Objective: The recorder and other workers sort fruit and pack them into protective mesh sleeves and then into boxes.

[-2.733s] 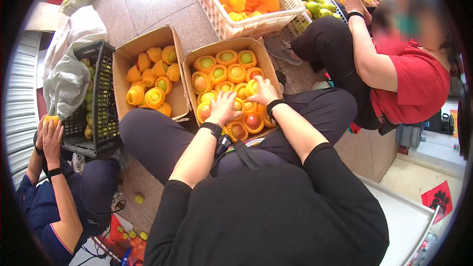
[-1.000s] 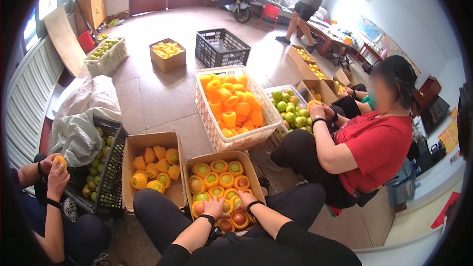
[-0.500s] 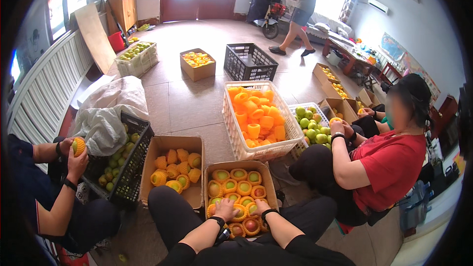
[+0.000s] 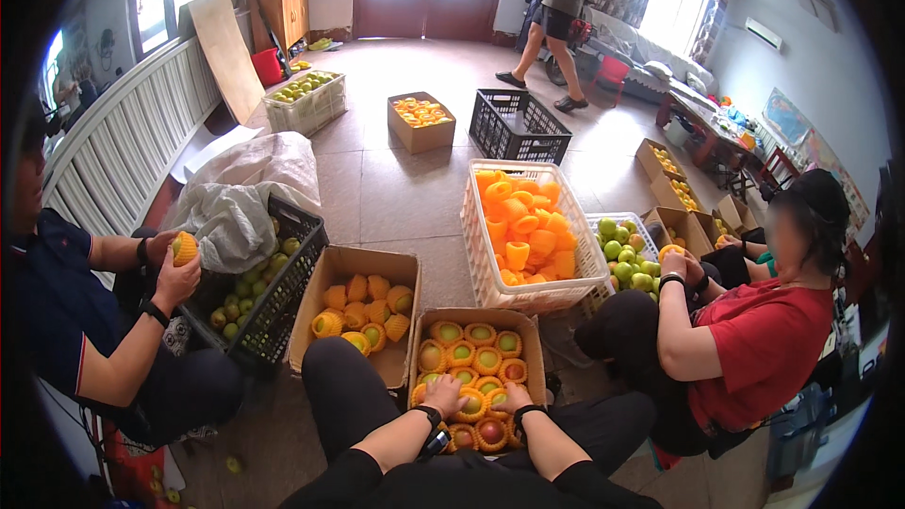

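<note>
Between my knees stands a cardboard box (image 4: 540, 344) holding several apples (image 4: 491, 432), green and reddish, each in a yellow foam net sleeve. My left hand (image 4: 445, 395) rests on the sleeved apples left of the middle, its fingers spread. Over the right side of the same box, my right hand (image 4: 512, 398) lies on the apples with its fingers stretched out. Neither hand lifts an apple. Part of the near rows is hidden beneath my hands and wrists.
Left is another carton (image 4: 372, 257) of sleeved apples, beside a black crate (image 4: 300, 269) of green apples. A white crate (image 4: 483, 269) full of orange foam sleeves stands ahead. Co-workers sit on both sides, each handling fruit; a person (image 4: 556, 24) walks near the doors.
The view has turned slightly left, so the scene sits farther right. My hands stay on the apples. The walking person has moved left relative to the room.
</note>
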`<action>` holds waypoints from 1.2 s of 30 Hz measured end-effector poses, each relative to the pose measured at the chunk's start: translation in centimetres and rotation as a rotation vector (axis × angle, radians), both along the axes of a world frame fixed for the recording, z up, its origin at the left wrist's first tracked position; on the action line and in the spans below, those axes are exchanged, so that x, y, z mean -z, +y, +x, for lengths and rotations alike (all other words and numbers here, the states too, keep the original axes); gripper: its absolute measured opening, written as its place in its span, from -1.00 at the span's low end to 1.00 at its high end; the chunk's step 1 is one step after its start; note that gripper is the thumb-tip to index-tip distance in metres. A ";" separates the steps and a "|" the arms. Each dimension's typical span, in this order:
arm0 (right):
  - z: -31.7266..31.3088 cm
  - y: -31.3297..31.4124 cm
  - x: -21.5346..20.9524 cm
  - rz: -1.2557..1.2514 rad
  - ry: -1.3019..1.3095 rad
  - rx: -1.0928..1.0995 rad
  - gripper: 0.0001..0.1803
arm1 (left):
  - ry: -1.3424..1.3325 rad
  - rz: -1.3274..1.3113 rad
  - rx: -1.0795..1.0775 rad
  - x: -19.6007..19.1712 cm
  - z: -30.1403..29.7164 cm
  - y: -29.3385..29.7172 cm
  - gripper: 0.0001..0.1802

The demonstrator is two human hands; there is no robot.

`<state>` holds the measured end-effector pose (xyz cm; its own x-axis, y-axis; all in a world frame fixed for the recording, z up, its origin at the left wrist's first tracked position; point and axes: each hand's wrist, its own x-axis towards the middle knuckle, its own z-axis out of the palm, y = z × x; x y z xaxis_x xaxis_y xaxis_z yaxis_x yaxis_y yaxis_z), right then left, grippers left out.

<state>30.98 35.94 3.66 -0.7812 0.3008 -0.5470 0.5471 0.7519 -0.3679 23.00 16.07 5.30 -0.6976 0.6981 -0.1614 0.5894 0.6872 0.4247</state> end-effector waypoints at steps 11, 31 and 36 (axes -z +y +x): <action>0.8 -1.5 -0.6 0.040 0.081 0.055 -0.17 | 0.088 0.221 -0.058 0.1 0.5 -1.1 -0.63; -1.9 -4.8 -6.4 -0.500 0.573 0.425 -0.59 | -0.017 0.405 -0.541 0.5 -8.8 -5.9 -0.75; -0.5 -6.9 -9.0 -0.615 0.488 0.424 -0.65 | 0.062 0.291 -0.676 3.7 -14.2 -11.7 -0.80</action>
<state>30.52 29.02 12.66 -0.8593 0.3802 -0.3421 0.4108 0.1146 -0.9045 8.81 4.39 1.62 -0.9925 0.1209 0.0182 0.1057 0.7737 0.6247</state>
